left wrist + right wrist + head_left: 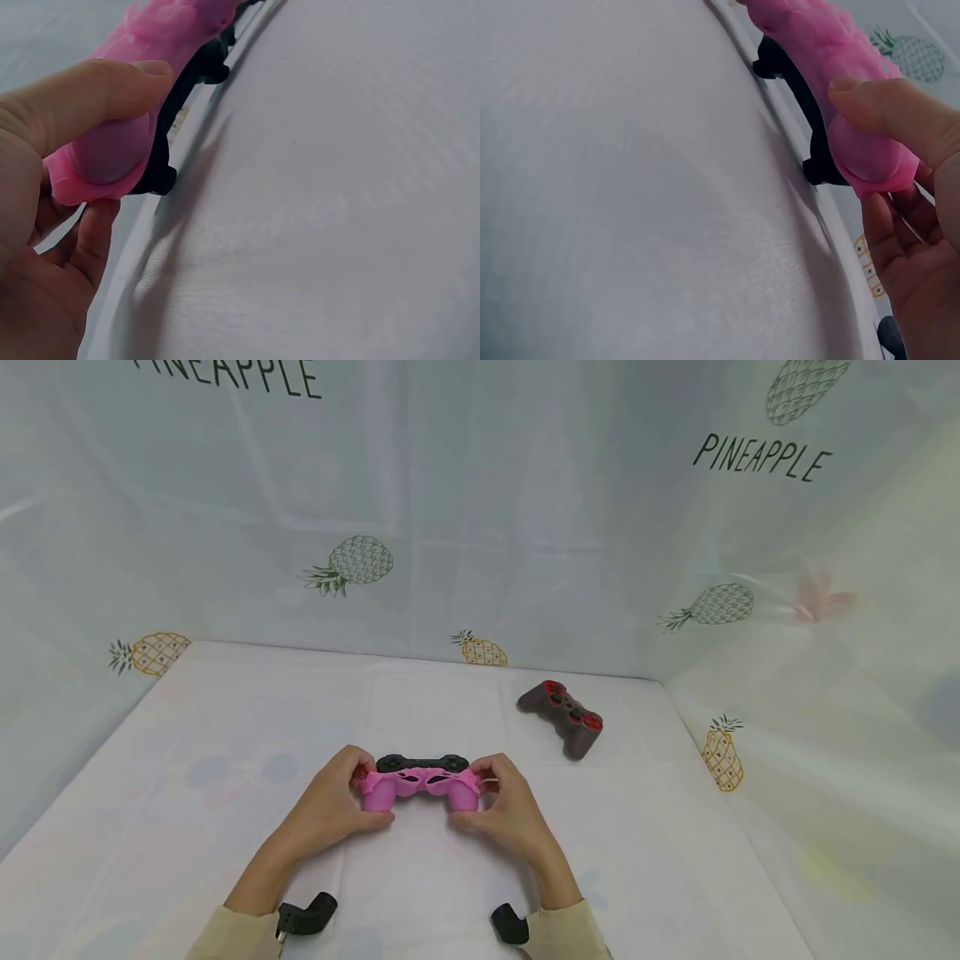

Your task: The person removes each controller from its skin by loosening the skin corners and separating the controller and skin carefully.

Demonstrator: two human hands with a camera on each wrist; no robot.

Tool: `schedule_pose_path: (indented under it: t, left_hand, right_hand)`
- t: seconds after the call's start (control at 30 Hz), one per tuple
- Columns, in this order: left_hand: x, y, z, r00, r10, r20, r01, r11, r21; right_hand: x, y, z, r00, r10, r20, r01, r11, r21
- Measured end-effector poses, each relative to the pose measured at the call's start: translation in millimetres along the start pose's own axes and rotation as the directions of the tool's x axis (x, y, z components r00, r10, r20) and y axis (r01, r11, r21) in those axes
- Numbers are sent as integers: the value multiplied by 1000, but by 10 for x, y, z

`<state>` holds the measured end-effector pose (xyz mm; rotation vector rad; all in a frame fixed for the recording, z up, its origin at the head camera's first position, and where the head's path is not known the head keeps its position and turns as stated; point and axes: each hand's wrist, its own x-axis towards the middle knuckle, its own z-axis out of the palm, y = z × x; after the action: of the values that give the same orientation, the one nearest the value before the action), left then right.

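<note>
Both hands hold a game controller that is black on one side with a pink, rubbery-looking cover over its back and grips. My left hand pinches its left end, thumb across the pink grip and fingers curled at the outer end. At the opposite end my right hand does the same, its thumb lying on the other grip. Black thumbsticks stick out on the side facing away from me. Part of the buttoned face is hidden.
A second controller, dark with red buttons, lies on the white-covered table to the back right. Behind and beside the table hangs a sheet printed with pineapples. Each sleeve carries a black wrist device.
</note>
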<state>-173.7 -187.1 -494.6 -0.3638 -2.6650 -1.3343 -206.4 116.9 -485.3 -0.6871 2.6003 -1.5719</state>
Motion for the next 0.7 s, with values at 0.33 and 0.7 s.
schedule_pose_path:
  t: [0.33, 0.7]
  left_hand:
    - [-6, 48, -14, 997, -46, 54, 49, 998, -43]
    - [-2, 83, -5, 996, -28, 80, 32, 998, -45]
  right_hand:
    - [23, -1, -25, 999, -31, -6, 31, 996, -83]
    - [35, 10, -24, 1000, -30, -3, 29, 994, -105]
